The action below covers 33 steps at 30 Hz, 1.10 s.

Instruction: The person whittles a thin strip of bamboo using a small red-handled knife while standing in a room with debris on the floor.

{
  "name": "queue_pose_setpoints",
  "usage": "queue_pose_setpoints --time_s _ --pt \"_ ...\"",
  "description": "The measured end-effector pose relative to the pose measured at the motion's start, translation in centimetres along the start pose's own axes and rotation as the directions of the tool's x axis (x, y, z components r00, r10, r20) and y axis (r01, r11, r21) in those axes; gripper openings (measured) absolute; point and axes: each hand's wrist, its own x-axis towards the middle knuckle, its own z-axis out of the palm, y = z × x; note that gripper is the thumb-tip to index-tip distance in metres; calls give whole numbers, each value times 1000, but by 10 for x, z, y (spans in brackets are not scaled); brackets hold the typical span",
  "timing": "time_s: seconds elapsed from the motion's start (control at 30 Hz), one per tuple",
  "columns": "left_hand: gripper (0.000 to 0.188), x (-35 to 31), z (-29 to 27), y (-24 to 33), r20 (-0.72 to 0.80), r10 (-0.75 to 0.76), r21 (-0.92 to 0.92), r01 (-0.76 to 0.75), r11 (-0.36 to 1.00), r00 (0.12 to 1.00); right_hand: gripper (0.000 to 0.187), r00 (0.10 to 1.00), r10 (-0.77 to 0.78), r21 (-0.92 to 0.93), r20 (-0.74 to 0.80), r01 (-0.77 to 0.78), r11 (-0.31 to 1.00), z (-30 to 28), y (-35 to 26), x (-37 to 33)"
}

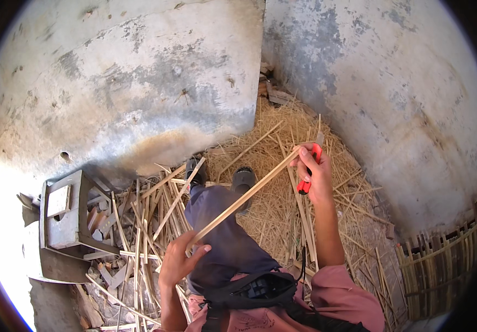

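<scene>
A long, pale bamboo strip [249, 191] slants across my lap, its far end up to the right. My left hand [176, 261] is closed round the near end, with the thumb held out to the side. At the far end my right hand [318, 176] pinches the strip between thumb and fingers. That same hand also holds a red utility knife [304, 187] with black parts, roughly upright against the palm. Its grey blade end points away from me, above the fingers. Part of the knife's handle is hidden by my fingers.
Fine shavings [274, 221] and loose bamboo strips [144, 238] litter the floor round my shoes. A worn wooden box frame [64, 213] stands at the left, near broken rubble. Slatted bamboo basketwork [443, 271] is at the right. Peeling walls [155, 83] meet ahead.
</scene>
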Motion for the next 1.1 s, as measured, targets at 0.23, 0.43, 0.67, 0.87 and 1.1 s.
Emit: queue_pose_setpoints --time_s 0.23,0.43,0.67,0.87,1.1 --pt "23 22 1 11 153 -126 -146 149 978 980 28 997 -66 -68 -42 63 996 7 -7 -4" --pt "28 28 16 15 143 -132 -351 175 920 981 33 981 -176 -230 -81 153 961 14 13 -25" --pt "27 43 31 32 135 -159 -462 204 863 978 33 957 -110 -595 267 253 763 43 6 -65" --pt "33 50 36 47 140 -160 -530 211 822 977 28 888 -212 -595 409 435 675 57 14 -71" --pt "32 52 38 53 100 -173 -542 199 816 980 28 901 -200 -600 385 409 688 61 16 -74"
